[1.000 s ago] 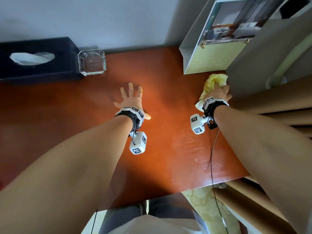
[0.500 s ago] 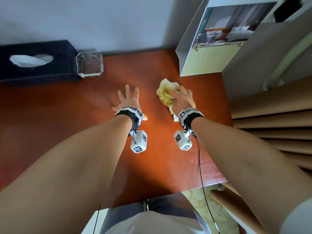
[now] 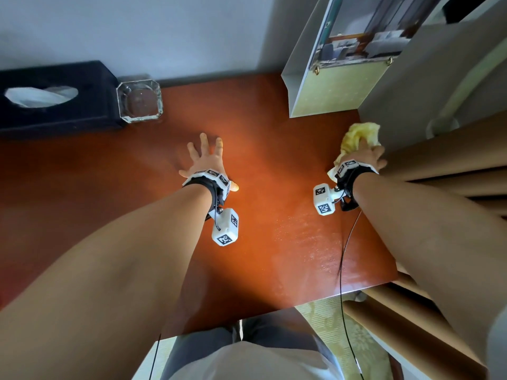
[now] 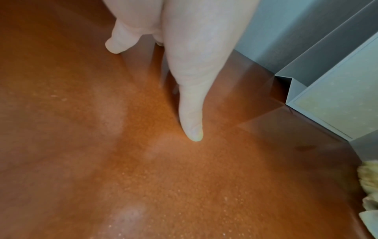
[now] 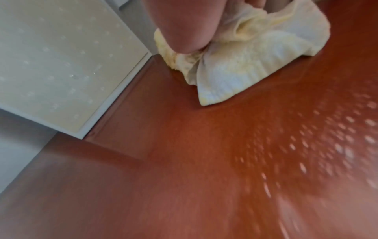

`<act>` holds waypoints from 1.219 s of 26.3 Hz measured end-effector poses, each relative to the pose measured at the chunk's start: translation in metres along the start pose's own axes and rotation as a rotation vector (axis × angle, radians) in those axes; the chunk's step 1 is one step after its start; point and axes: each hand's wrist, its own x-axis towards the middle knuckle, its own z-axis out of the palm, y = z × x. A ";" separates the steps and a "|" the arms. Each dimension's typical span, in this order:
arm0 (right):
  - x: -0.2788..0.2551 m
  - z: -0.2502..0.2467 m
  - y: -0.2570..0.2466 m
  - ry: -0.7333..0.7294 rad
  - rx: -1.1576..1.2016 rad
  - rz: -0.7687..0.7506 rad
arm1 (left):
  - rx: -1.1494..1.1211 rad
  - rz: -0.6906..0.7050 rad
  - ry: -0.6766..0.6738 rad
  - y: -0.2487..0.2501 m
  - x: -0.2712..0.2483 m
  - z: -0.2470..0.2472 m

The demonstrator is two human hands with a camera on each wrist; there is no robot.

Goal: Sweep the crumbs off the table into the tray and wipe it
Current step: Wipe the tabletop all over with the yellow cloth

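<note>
My right hand [image 3: 369,156] grips a crumpled yellow cloth [image 3: 359,134] and presses it on the red-brown table [image 3: 274,165] at its far right edge, beside the curtain. In the right wrist view the thumb pinches the cloth [image 5: 245,53] against the tabletop [image 5: 184,161]. My left hand [image 3: 204,157] lies flat on the table near the middle, fingers spread and straight. The left wrist view shows its thumb [image 4: 191,113] touching the wood, with the cloth [image 4: 368,179] at the right border. A clear glass tray [image 3: 140,101] stands at the back left. No crumbs are visible.
A dark tissue box [image 3: 52,97] sits left of the glass tray against the wall. A white stand with a picture [image 3: 334,78] occupies the back right corner. Brown curtain folds [image 3: 450,160] hang along the table's right side. Faint wet streaks glisten on the front right of the tabletop.
My right hand swept the cloth from the right edge to the table's middle and back to the right edge. The left hand stayed flat in place.
</note>
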 end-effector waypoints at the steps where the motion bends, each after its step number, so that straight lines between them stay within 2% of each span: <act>1: -0.008 0.003 0.003 0.006 0.014 0.056 | -0.002 0.006 0.002 -0.001 0.000 0.001; 3: -0.026 0.008 0.010 0.018 0.084 0.091 | -0.004 0.018 0.005 -0.001 0.003 0.002; 5: -0.049 0.013 0.014 -0.005 0.176 0.050 | 0.006 0.019 0.010 0.000 0.004 0.002; 9: -0.111 0.027 0.007 0.003 0.172 -0.183 | 0.038 0.050 0.032 -0.002 0.003 0.003; 15: -0.183 0.054 -0.010 -0.143 -0.006 -0.535 | 0.067 0.094 0.094 -0.002 -0.004 0.012; 18: -0.179 0.046 -0.012 -0.246 0.104 -0.538 | 0.106 0.141 0.152 0.006 -0.009 0.015; 20: -0.173 0.036 -0.004 -0.213 0.189 -0.439 | 0.119 0.233 0.207 0.014 -0.011 0.019; 22: -0.169 0.027 0.018 -0.108 0.321 -0.230 | 0.153 0.360 0.218 0.029 -0.014 0.024; 24: -0.162 0.019 0.043 -0.029 0.410 0.008 | 0.187 0.432 0.192 0.043 -0.016 0.028; 28: -0.142 0.012 0.121 -0.086 0.434 0.394 | 0.248 0.445 0.132 0.072 -0.020 0.038; 32: -0.140 0.007 0.175 -0.194 0.535 0.591 | 0.290 0.413 0.113 0.095 -0.020 0.042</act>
